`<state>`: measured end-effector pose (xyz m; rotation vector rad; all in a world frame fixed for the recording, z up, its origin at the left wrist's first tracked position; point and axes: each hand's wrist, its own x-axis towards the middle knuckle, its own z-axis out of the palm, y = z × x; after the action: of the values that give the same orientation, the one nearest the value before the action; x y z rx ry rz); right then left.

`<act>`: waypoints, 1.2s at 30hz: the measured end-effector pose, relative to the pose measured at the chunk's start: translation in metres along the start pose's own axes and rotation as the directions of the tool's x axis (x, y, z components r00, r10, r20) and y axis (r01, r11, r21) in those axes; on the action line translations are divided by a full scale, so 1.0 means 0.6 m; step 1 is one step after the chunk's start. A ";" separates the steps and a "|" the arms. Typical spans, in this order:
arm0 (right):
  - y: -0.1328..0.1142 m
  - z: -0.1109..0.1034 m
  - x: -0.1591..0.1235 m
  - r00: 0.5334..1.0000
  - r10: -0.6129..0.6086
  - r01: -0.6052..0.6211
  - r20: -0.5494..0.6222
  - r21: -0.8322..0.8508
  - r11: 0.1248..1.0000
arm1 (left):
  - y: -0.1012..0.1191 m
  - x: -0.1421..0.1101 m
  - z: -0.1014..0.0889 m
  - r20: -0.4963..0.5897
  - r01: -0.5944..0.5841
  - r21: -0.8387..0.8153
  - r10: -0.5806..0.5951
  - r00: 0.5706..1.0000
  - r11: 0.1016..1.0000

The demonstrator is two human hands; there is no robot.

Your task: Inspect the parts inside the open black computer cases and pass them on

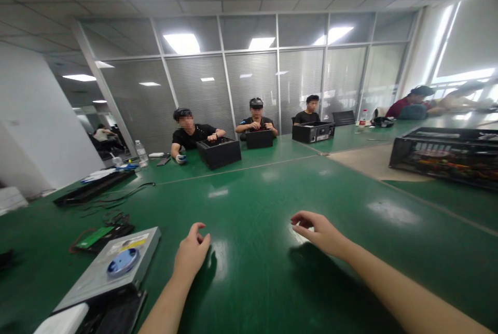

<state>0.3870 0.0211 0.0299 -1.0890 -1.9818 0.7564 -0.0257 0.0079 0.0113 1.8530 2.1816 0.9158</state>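
My left hand [191,252] hovers over the green tabletop [249,209], its fingers slightly curled and apart, holding nothing. To its left lies a silver optical disc drive [101,266] with a round bluish disc-shaped piece [123,262] on top. Behind the drive sits a small green circuit board [94,238] among dark parts and wires. My right hand [317,230] is held above the table farther right, thumb and fingers bent but apart, with nothing between them. Both hands cast shadows on the glossy surface and appear clear of any object.
Across the table, three people work at black computer cases [220,152]. An open case with internal parts [447,157] stands at right. A long black panel [95,188], a cable [130,192] and a water bottle [141,153] are at left. A white object [64,319] lies at the near left.
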 end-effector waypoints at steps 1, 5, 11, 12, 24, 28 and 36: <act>-0.003 0.001 -0.004 1.000 0.000 0.000 0.011 0.009 1.000 | -0.001 0.000 0.000 0.021 0.010 0.039 -0.011 1.000 0.999; -0.010 0.004 -0.011 1.000 -0.002 0.002 0.027 -0.002 1.000 | 0.002 0.002 -0.001 0.110 0.047 0.200 -0.070 0.991 0.979; -0.004 0.004 -0.011 0.998 0.012 -0.010 0.058 -0.022 1.000 | 0.022 -0.005 -0.003 0.155 0.047 0.308 -0.099 0.983 0.950; -0.002 0.003 -0.011 0.998 0.024 -0.022 0.061 -0.030 0.999 | 0.024 -0.008 -0.004 0.156 0.041 0.310 -0.093 0.983 0.950; 0.003 0.007 -0.012 0.994 0.070 -0.065 0.080 -0.064 0.996 | 0.018 -0.015 -0.003 0.170 -0.008 0.287 -0.042 0.985 0.958; 0.009 0.010 -0.011 0.994 0.072 -0.066 0.083 -0.073 0.995 | 0.020 -0.014 -0.004 0.174 -0.017 0.269 -0.032 0.984 0.963; 0.017 0.015 -0.007 0.993 0.063 -0.057 0.096 -0.067 0.996 | 0.012 -0.010 -0.002 0.193 -0.021 0.265 -0.031 0.981 0.964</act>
<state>0.3855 0.0210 0.0158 -1.1737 -2.0761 0.7969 -0.0191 0.0024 0.0145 1.9525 2.2751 0.4311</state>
